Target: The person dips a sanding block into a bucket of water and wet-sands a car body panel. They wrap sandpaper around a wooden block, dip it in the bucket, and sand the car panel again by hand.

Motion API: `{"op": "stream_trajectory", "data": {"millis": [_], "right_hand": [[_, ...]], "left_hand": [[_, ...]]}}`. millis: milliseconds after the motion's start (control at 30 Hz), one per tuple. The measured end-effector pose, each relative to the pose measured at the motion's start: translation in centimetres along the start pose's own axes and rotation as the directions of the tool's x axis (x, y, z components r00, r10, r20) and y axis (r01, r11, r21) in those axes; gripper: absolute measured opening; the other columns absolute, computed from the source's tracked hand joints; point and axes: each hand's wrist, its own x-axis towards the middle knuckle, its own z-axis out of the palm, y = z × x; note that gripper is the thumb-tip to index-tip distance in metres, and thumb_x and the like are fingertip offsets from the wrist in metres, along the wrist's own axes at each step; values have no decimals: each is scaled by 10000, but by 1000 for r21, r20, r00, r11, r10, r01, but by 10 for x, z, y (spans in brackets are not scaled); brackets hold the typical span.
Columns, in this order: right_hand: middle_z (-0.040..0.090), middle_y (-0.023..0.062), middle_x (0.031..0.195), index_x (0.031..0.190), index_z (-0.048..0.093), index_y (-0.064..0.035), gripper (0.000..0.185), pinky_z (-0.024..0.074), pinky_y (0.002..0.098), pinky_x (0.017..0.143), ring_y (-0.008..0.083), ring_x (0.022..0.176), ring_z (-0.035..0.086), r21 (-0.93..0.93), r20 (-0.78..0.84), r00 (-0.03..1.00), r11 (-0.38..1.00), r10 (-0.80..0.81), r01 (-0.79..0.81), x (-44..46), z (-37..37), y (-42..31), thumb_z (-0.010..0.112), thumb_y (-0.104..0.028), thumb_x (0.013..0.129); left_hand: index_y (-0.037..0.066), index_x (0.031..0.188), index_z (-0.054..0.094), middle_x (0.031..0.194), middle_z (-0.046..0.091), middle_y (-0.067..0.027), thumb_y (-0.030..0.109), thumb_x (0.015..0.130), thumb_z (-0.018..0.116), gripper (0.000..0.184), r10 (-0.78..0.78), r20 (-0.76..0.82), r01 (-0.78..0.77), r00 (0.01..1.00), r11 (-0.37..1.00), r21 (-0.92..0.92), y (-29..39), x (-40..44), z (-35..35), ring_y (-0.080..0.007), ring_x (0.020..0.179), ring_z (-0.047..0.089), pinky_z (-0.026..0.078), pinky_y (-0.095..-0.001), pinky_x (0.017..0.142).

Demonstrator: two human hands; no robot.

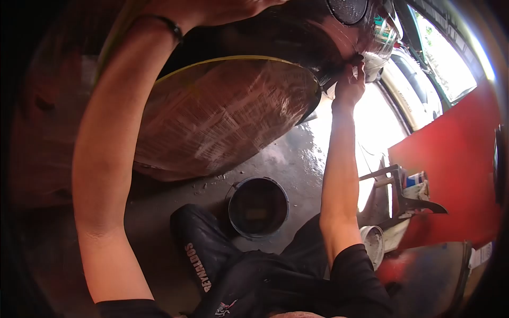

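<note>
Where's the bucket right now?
Head view, just below centre: the bucket is on the floor between the person's legs, near the paper covering.

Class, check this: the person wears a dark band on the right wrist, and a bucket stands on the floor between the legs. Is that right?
No: the head view shows the dark band on the left wrist. The bucket does stand between the legs on the floor.

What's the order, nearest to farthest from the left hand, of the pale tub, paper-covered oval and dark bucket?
1. Paper-covered oval, just below the left hand.
2. Dark bucket, between the legs.
3. Pale tub, at the person's right.
</note>
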Motion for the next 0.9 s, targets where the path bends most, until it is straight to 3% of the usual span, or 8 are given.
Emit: {"op": "stream_trajectory", "data": {"millis": [33,100,133,300,500,667,800,900], "right_hand": [[741,190,1311,1565,610,-115,502,597,379,961,264,1173,736,-146,-9,982,972,-187,184,-5,1,3,684,-220,1080],[733,179,1297,1575,605,-126,518,597,376,950,268,1151,738,-407,59,843,758,-535,509,-48,10,-26,693,-213,1072],[728,167,1259,1579,606,-147,522,597,384,934,254,1123,741,-434,120,814,707,-569,558,-67,10,-44,695,-208,1069],[738,147,1204,1566,627,-168,518,586,392,940,245,1052,739,-333,83,726,668,-682,665,-19,22,-37,701,-194,1053],[741,133,1169,1523,677,-173,509,574,395,952,246,1042,725,-347,141,533,462,-835,816,-33,14,-19,737,-147,1018],[761,120,1180,1525,666,-127,515,559,374,971,217,1062,737,-203,36,744,724,-667,659,10,21,-29,766,-227,1030],[770,118,1281,1503,685,-142,492,543,421,1031,276,1145,736,-290,-5,732,701,-681,651,-14,9,9,758,-211,1022],[760,87,1281,1493,697,-174,481,510,457,1076,308,1194,699,-347,-11,506,477,-863,807,-32,36,-28,751,-237,1019]], "left_hand": [[18,1469,647,1528,652,-161,415,1084,604,555,6,-16,-6,1000,1000,-31,-4,-5,4,-308,1482,549,334,-449,1312],[4,1451,655,1498,671,-170,379,1062,641,540,17,-49,-21,999,997,-80,-10,-10,6,-313,1450,576,359,-456,1293],[-1,1438,663,1479,681,-169,360,1051,656,529,-3,-59,-4,998,993,-118,-12,-10,5,-314,1434,588,371,-451,1281],[-19,1382,693,1403,716,-172,296,1013,709,485,-48,-122,21,991,976,-215,-9,-25,19,-313,1365,637,422,-426,1230],[-8,1394,694,1418,712,-181,315,1035,681,483,-38,-25,37,999,998,-60,-3,-26,6,-318,1387,628,412,-419,1248],[16,1432,674,1490,678,-172,353,1055,657,506,14,-45,-14,999,1000,2,-3,-29,22,-306,1469,570,333,-452,1316],[33,1459,652,1522,659,-159,390,1045,663,546,24,-25,-23,999,999,43,5,-17,12,-310,1496,546,311,-485,1328],[54,1463,650,1542,647,-143,389,1035,667,544,-33,185,14,982,994,105,17,-1,-12,-317,1521,520,300,-495,1334]]}}
